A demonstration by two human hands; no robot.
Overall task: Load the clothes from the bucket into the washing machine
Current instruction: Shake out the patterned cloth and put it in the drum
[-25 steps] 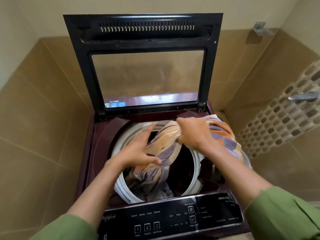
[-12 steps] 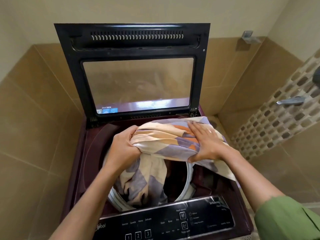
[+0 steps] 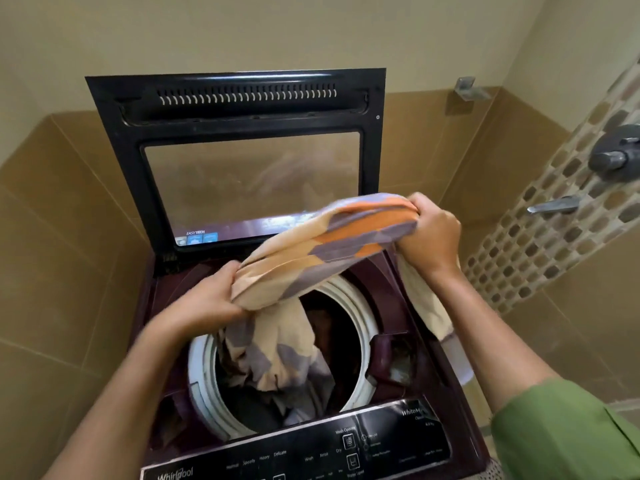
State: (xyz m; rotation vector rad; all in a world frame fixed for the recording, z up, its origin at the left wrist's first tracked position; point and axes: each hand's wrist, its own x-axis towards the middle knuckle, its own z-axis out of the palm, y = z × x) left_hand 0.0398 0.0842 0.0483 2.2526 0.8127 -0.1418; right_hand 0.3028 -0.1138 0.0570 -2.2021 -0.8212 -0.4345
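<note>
Change: the right hand (image 3: 429, 233) has lifted its end of the cloth (image 3: 332, 247) up and to the right.
Left hand (image 3: 204, 299): fingers clenched on the lower end of the cloth.
Right hand: fingers grasp the upper end.
Cloth: stretched between both hands, its tail hanging into the washing machine (image 3: 391, 282) drum.
Lid (image 3: 114, 133): upright, open.

Tan wall tiles (image 3: 69, 216) cover the lower walls, with plain cream paint (image 3: 277, 32) above. A mosaic tile strip (image 3: 540, 244) runs down the right wall, carrying a round grey valve (image 3: 614, 152) and, below it, a metal tap lever (image 3: 554, 205). A small metal bracket (image 3: 467, 89) sits at the corner.
</note>
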